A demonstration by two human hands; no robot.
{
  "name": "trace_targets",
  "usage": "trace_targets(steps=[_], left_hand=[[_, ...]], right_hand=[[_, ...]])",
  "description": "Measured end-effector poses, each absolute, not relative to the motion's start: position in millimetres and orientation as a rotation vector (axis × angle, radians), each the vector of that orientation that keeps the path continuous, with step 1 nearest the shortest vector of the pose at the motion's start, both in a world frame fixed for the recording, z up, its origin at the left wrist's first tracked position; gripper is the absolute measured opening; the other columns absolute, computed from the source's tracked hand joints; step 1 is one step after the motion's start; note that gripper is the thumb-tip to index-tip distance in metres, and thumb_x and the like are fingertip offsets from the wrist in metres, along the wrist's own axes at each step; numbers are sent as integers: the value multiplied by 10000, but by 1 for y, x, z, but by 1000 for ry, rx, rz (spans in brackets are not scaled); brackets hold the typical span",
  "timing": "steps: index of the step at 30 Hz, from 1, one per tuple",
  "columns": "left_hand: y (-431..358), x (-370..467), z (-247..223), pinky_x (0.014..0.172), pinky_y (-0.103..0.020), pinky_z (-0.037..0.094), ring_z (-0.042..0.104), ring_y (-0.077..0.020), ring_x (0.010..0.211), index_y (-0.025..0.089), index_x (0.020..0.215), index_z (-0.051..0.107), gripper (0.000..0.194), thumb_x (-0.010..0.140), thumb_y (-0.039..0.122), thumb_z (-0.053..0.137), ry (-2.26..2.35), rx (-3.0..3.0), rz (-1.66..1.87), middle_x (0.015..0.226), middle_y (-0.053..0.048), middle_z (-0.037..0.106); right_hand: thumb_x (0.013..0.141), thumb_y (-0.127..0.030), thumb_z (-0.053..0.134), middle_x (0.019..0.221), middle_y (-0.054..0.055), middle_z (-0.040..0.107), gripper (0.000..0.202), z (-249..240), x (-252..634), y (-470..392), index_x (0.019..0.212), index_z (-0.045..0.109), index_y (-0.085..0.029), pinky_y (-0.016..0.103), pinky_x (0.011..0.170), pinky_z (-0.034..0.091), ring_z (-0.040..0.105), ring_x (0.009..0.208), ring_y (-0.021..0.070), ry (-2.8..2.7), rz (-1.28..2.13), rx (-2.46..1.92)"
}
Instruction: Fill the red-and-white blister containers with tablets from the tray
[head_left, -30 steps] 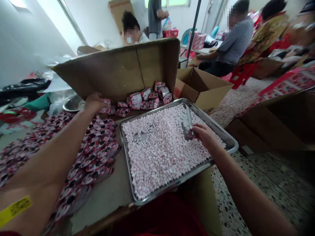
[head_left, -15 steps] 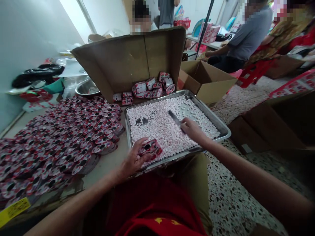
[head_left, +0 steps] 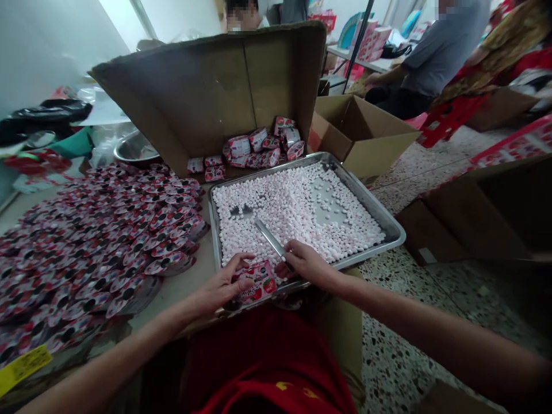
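My left hand (head_left: 230, 284) is closed around a red and pink candy packet (head_left: 261, 283) printed with red fruit, at the near edge of a metal tray (head_left: 366, 251). The packet's printed side faces up. In my right hand (head_left: 304, 263), just right of the packet, is a narrow metal strip (head_left: 269, 237), perhaps a slim scoop, its far end pointing forward and left over the tray. Small white and pale pink candies (head_left: 276, 201) cover most of the tray, heaped in the middle. Bare metal shows at the tray's right and upper left.
Many open packets (head_left: 107, 230) stand packed together on the table at left. Filled packets (head_left: 254, 149) lie in a tipped cardboard box (head_left: 185, 98) behind the tray. An open carton (head_left: 379, 138) stands at right; co-workers (head_left: 448, 52) sit beyond. A metal bowl (head_left: 135, 146) is back left.
My right hand has moved left and nearer with the metal strip, close to the packet. The packet has tilted, so its printed front now shows instead of its opening. The view has shifted slightly.
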State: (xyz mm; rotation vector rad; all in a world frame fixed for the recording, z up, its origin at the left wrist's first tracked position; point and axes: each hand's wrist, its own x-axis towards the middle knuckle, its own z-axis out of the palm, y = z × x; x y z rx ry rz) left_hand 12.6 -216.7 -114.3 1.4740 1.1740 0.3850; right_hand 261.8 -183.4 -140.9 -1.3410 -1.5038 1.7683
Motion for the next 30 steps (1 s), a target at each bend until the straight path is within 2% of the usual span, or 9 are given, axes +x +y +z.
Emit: trace_targets(steps=[5,9,13,16,18,21,23,27,30], left_hand=[[-198,38,-137,1032,-380,455,582,-244,1190,223,1253,502,464,854,409,648,1147,1466,506,1275,-87,618],[-163,75,-152,990,-385,485,620,-231,1119,199,1208,527,465,803,343,703,1080,1367,689,1224,-99,630],[-136,101,-139,945,-381,504,640,-212,1035,178,1123,541,429,749,265,732,1069,1276,836,1174,-100,647],[-145,95,-114,960,-352,489,636,-205,1045,202,1141,553,425,759,256,732,1139,1446,926,1154,-61,658],[-160,81,-105,962,-344,484,632,-199,1040,221,1182,534,426,803,307,707,1321,1534,1092,1150,-48,647],[-177,60,-115,963,-350,481,618,-202,1034,213,1188,491,451,821,382,691,1672,1469,1370,1161,-61,611],[-177,53,-134,979,-356,471,605,-209,1058,207,1182,473,458,825,406,680,1802,1381,1440,1175,-72,592],[-150,62,-169,1028,-367,434,582,-216,1109,197,1195,460,437,857,411,638,1872,1317,1482,1214,-94,582],[-118,88,-179,1031,-359,434,581,-208,1117,182,1213,446,417,890,402,595,1855,1242,1586,1229,-115,579]], right_hand=[[918,-246,492,824,34,689,71,-150,274,-161,912,552,-209,252,658,417,609,747,163,-2002,1128,-1456],[917,-193,455,821,40,670,113,-154,275,-124,964,558,-204,263,669,399,594,759,176,-1958,865,-1585],[906,-185,469,750,15,657,61,-135,286,-88,918,523,-211,236,609,421,589,633,145,-1666,1015,-1682],[949,-234,432,796,31,703,84,-111,323,-80,1006,489,-211,242,620,471,629,614,137,-1551,1136,-1679],[963,-238,423,852,88,725,152,-98,358,-83,1088,496,-193,293,696,496,677,699,178,-1718,827,-1880],[944,-153,406,916,204,718,280,-96,399,-96,1199,515,-123,416,804,487,703,888,299,-2052,99,-2256],[940,-108,352,950,257,705,341,-103,412,-105,1243,506,-82,461,803,485,698,953,353,-2238,-114,-2365],[957,-87,273,978,263,704,374,-116,409,-115,1260,490,-57,427,786,505,711,957,338,-2450,-50,-2394],[943,-89,331,975,234,712,348,-117,398,-115,1251,492,-83,407,811,502,713,963,319,-2446,40,-2389]])
